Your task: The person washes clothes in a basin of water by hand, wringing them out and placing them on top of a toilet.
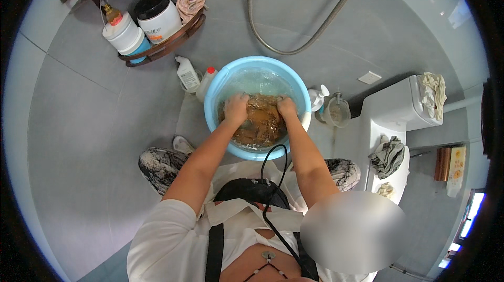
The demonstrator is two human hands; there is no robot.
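Observation:
A light blue basin (211,124) of water stands in front of me, with a soaked brown cloth (261,116) spread through its near half. My left hand (237,108) grips the cloth's left side, its fingertips partly under the water. On the opposite side, my right hand (286,107) has its fingers curled onto the cloth near the basin's right wall. Water covers parts of the fabric, so its full shape is hidden.
Left of the basin are a white bottle (187,75) and a red-capped bottle (208,83). A white pump bottle (317,97) and a clear container (336,112) stand right. A shower hose (294,51) hangs beyond; grey cloth (387,157) lies on the toilet (391,111).

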